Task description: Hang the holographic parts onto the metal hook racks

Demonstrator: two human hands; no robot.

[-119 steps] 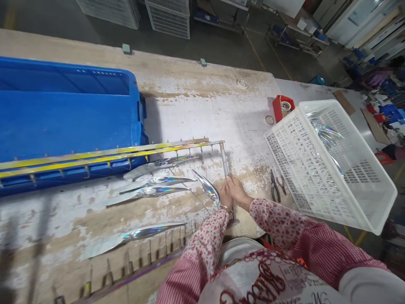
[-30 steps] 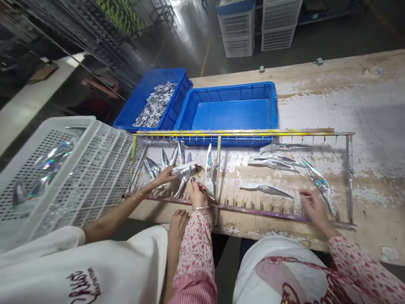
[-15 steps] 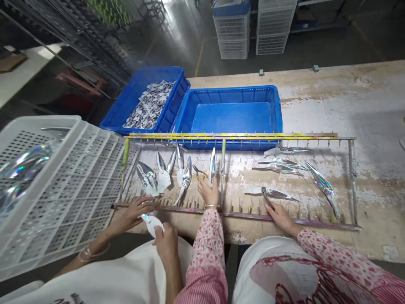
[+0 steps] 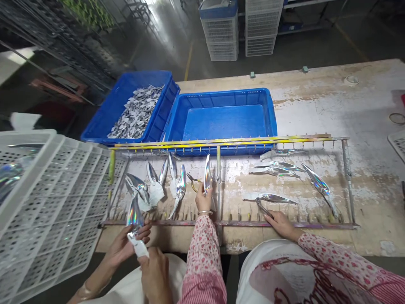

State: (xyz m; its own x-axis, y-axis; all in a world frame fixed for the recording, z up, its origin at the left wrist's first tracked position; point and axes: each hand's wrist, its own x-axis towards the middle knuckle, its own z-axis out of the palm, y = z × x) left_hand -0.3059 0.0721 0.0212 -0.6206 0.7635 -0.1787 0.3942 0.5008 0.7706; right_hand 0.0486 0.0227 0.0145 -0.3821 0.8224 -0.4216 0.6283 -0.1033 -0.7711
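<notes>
My left hand (image 4: 203, 198), in a pink heart-print sleeve, is closed on a shiny silver leaf-shaped piece (image 4: 207, 175), held upright left of the rack's middle bar. Just left of it, small pliers with yellow handles (image 4: 193, 180) lie on the table. My right hand (image 4: 278, 221) is closed on the handle of a dark pliers-like tool (image 4: 263, 207). The tool's tip meets another silver piece lying flat (image 4: 278, 197). Several similar silver pieces (image 4: 278, 169) lie within the metal rack (image 4: 228, 224), which has rows of small hooks.
A co-worker's hands (image 4: 133, 240) at left hold a silver piece with a white end. Beyond the rack stand a blue bin (image 4: 270, 109) and another blue bin (image 4: 95, 126) with many small grey pieces. A white perforated crate (image 4: 72, 202) stands tilted at left.
My left hand has closed on the upright silver piece. My right hand's tool has swung lower on the flat piece. The co-worker has turned a piece shiny side up. The view has shifted slightly.
</notes>
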